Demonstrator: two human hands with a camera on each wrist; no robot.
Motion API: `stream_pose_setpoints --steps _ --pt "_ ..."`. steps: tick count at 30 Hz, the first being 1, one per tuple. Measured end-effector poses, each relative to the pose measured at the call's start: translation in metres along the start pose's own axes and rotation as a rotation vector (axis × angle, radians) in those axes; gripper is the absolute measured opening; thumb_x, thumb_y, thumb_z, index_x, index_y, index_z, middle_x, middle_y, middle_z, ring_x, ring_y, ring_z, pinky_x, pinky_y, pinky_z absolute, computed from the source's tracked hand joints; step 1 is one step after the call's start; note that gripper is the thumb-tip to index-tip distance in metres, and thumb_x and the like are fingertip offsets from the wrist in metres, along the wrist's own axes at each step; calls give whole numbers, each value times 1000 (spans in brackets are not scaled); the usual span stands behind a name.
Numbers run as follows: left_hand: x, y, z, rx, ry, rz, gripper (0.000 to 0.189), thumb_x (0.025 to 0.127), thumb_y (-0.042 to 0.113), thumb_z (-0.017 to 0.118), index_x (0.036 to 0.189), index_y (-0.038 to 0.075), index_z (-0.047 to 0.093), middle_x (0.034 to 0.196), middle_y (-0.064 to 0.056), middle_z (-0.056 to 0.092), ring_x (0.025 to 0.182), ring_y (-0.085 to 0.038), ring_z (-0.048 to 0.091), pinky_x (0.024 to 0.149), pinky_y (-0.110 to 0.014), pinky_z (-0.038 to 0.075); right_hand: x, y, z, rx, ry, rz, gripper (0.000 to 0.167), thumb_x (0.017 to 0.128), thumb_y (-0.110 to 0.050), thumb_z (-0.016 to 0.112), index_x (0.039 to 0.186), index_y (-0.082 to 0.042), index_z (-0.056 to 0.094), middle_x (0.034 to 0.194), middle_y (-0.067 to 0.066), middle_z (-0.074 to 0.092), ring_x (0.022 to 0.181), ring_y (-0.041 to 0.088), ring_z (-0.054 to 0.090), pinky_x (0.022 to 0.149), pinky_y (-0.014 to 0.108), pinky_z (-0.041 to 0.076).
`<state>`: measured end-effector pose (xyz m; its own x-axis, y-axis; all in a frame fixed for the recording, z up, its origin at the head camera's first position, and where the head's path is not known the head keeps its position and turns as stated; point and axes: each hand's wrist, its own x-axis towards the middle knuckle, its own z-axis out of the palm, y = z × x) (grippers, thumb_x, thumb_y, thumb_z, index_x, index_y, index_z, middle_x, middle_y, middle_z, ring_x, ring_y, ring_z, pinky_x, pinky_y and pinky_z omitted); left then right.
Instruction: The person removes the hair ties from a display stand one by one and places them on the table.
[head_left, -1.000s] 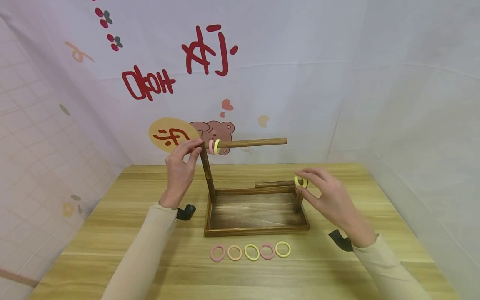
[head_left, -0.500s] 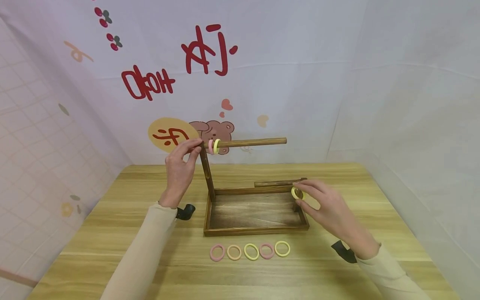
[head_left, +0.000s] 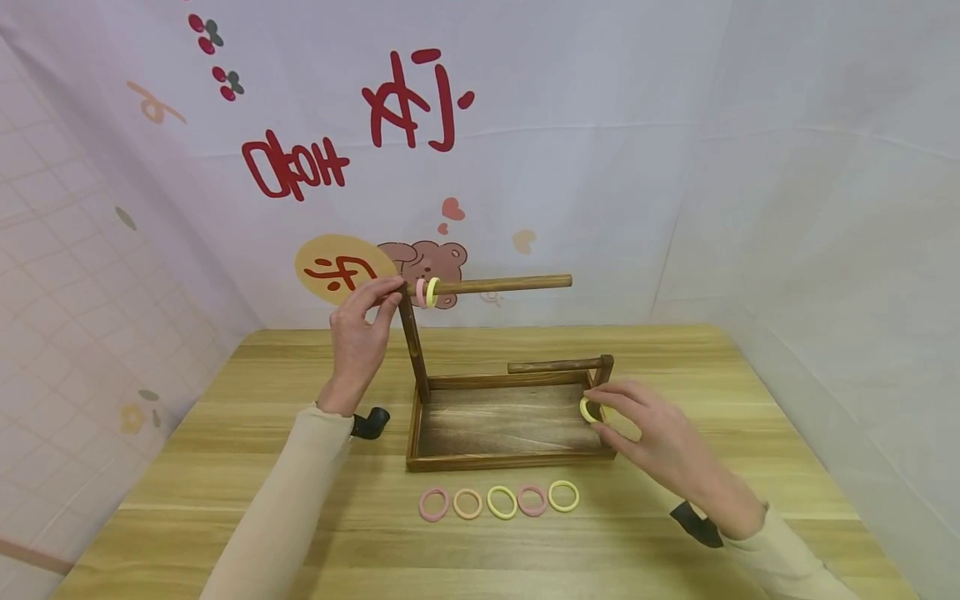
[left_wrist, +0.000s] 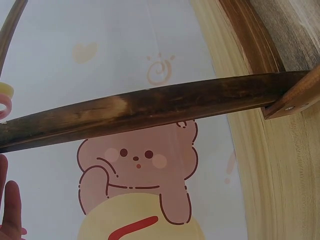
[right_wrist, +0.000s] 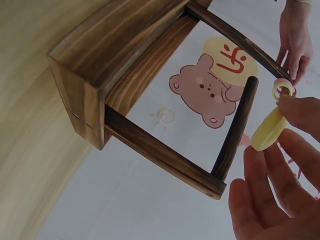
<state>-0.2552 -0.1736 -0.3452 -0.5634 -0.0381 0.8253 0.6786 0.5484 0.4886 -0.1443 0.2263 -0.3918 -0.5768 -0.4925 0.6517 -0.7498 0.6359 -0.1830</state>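
Note:
A dark wooden stand has a tall post at the left and a short one at the right, each bearing a horizontal peg. My left hand pinches the top of the tall post between thumb and fingers. Beside it, a pink ring and a yellow ring hang on the upper peg. My right hand pinches another yellow ring between thumb and fingertips, in front of the short post and below the lower peg. In the right wrist view this ring is apart from the pegs.
In front of the stand, a row of several rings lies on the wooden table, among them a pink ring, an orange ring and a yellow ring. A printed white cloth hangs behind.
My right hand has moved down with the yellow ring, from the top of the short post to lower in front of it. The left hand has stayed at the tall post.

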Motion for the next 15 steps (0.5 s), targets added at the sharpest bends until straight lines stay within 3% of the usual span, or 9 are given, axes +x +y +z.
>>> stream_pose_setpoints --steps 4,9,11,15 --pt "1 -1 0 -9 2 6 22 97 9 72 117 2 77 119 -13 75 100 -31 73 91 -18 52 -5 -2 1 -1 -18 10 48 78 -9 89 124 -9 73 120 1 70 105 22 69 84 35 57" --pt "1 -1 0 -7 2 11 22 96 8 73 117 2 77 119 -13 75 100 -31 73 91 -18 52 -12 -3 4 -1 -30 -6 37 94 -33 79 122 -9 74 119 0 71 104 21 70 86 30 57" --pt "1 -1 0 -2 -1 10 22 96 8 73 117 2 77 119 -13 75 100 -31 74 91 -19 52 -14 -4 5 -5 -38 -12 36 93 -32 79 121 -9 75 119 1 71 105 22 70 87 32 57" --pt "1 0 -1 7 -3 12 22 96 8 73 117 2 77 119 -13 75 99 -30 74 90 -29 56 -18 -6 6 -4 -63 -8 45 78 -13 90 120 -9 75 118 2 72 104 22 71 86 37 59"
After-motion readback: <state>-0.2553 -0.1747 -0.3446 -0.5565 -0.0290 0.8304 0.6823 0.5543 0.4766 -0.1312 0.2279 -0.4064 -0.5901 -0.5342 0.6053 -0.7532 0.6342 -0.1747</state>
